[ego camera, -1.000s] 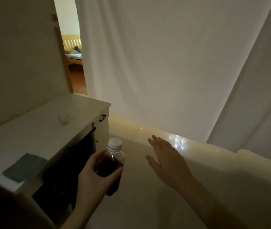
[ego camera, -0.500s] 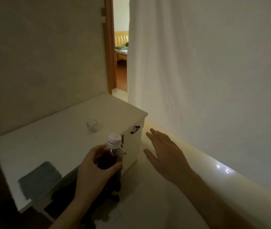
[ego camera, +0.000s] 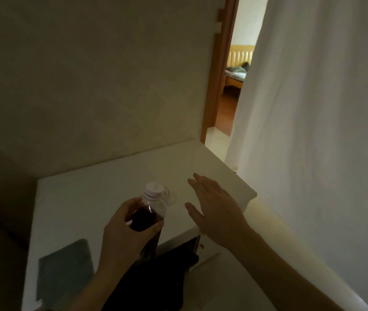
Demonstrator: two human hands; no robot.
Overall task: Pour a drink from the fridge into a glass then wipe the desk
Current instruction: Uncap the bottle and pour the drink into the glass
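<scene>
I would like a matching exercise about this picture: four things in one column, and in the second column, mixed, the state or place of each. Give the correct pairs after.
Column one:
1. bottle
2. glass
3. cloth
4. right hand

Column two:
a. lies flat at the near left of the white desk
b. open, fingers spread, holding nothing
c. capped, dark drink inside, held by the left hand
d. clear, standing on the desk just behind the bottle's cap

Pairs: 1-c, 2-d, 3-a, 4-b
</scene>
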